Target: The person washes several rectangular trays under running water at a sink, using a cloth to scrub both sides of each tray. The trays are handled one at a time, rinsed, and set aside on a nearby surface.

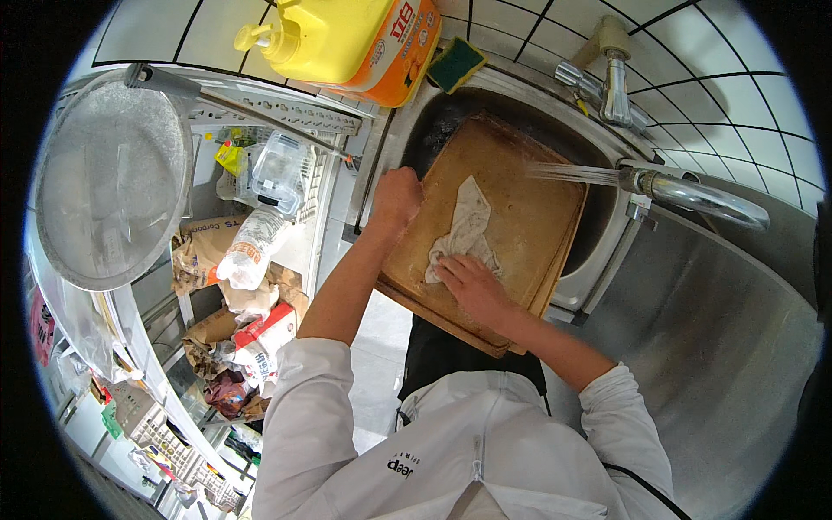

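A brown rectangular baking tray [520, 247] rests tilted over the metal sink [565, 270], its near end sticking out past the sink's front edge. My left hand [398, 198] grips the tray's left edge, fingers curled. Under my right hand [474, 286] a wet, crumpled pale cloth [471, 218] lies on the tray; my fingers press on its near end. Water [572, 172] streams from the chrome spout [702, 195] at the right onto the tray's far right part.
A large yellow detergent jug [338, 45] and a green-yellow sponge [457, 65] stand behind the sink. Chrome taps [614, 91] are on the tiled wall. Left, a round long-handled mesh strainer [114, 188] overhangs shelves holding bags and a clear plastic box [279, 172]. A steel surface [708, 325] lies right.
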